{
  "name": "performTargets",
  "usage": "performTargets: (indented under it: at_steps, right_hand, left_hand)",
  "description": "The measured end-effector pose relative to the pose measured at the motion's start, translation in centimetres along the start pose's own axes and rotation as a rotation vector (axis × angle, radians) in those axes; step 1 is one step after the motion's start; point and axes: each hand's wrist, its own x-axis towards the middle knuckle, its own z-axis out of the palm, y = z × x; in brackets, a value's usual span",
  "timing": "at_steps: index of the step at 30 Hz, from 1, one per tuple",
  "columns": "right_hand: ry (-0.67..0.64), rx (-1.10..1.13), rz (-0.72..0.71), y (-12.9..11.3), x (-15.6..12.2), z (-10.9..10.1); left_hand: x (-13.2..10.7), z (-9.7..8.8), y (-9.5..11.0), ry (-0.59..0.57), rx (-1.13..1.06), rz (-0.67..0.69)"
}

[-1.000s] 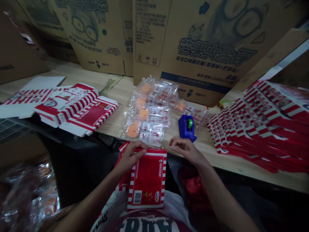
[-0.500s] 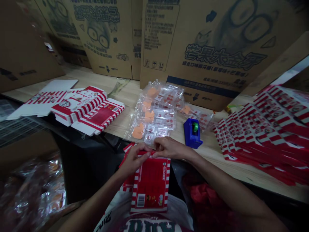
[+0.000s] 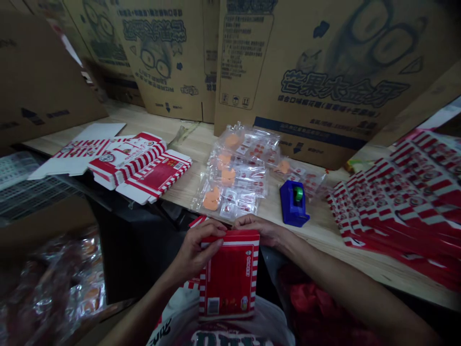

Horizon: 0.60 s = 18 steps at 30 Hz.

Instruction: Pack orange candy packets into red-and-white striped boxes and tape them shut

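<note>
A red carton (image 3: 230, 278) with striped white-and-red edges stands upright against my lap, its barcode low on the front. My left hand (image 3: 201, 247) pinches its upper left corner, thumb on the front face. At the upper right edge, my right hand (image 3: 261, 228) is curled against the carton from behind, some of its fingertips hidden. The carton's top looks folded shut. Behind and left of it, more red-and-white card (image 3: 196, 221) shows in part. Just beyond my hands, clear plastic packets (image 3: 239, 204) with orange pieces and small printed sachets lie on the table.
A blue tape dispenser (image 3: 293, 204) stands right of the packets. Flat striped cartons (image 3: 392, 192) are piled at right, folded cartons (image 3: 144, 163) at left. Large cardboard boxes (image 3: 306, 72) line the back. An open box at lower left holds more packets (image 3: 86, 288).
My right hand has shifted from the carton's top middle to its upper right edge. The top flap, raised under my fingers before, now lies folded over. The view has tilted slightly.
</note>
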Motion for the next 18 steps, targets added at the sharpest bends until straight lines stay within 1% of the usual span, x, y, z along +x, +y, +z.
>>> performTargets:
  at_steps: [2, 3, 5, 7, 8, 9, 10, 11, 12, 14, 15, 16, 18]
  right_hand:
    - [0.085, 0.031, -0.104, 0.6, -0.7, 0.3]
    - [0.105, 0.019, -0.16, 1.2, -1.1, 0.5]
    - [0.088, -0.068, -0.259, 2.5, -1.8, 1.2]
    - [0.057, -0.182, -0.33, 3.6, -1.9, 1.7]
    - [0.056, -0.222, -0.354, 3.9, -1.8, 1.8]
    - [0.064, -0.257, -0.375, 3.9, -1.6, 1.8]
    - [0.07, -0.305, -0.39, 3.7, -1.2, 1.8]
    - [0.067, -0.375, -0.399, 3.4, -0.7, 1.7]
    - [0.059, -0.464, -0.403, 3.0, -0.2, 1.5]
    - [0.041, -0.679, -0.41, 2.6, 0.9, 1.4]
    - [0.043, -0.791, -0.414, 2.7, 1.4, 1.5]
    - [0.059, -0.898, -0.424, 3.1, 1.8, 1.6]
    - [0.103, -1.092, -0.457, 4.3, 2.6, 2.1]
  left_hand:
    - [-0.4, -0.3, -0.3, 0.054, -0.005, -0.014]
    - [-0.7, -0.4, -0.5, 0.109, -0.001, -0.033]
    - [-1.2, -0.4, -1.1, 0.269, 0.009, -0.091]
    - [-1.8, -0.3, -1.5, 0.439, 0.003, -0.157]
    - [-2.2, -0.3, -1.7, 0.505, -0.011, -0.187]
    - [-2.6, -0.4, -1.8, 0.548, -0.03, -0.218]
    - [-3.0, -0.7, -1.9, 0.564, -0.045, -0.251]
    - [-3.4, -1.3, -2.0, 0.556, -0.048, -0.289]
    - [-3.8, -2.2, -2.1, 0.527, -0.031, -0.328]
    - [-4.0, -4.7, -2.6, 0.46, 0.096, -0.384]
    - [-3.7, -6.3, -3.1, 0.445, 0.21, -0.388]
    - [-3.1, -8.0, -3.7, 0.468, 0.352, -0.372]
    - [-1.0, -11.4, -5.2, 0.504, 0.67, -0.325]
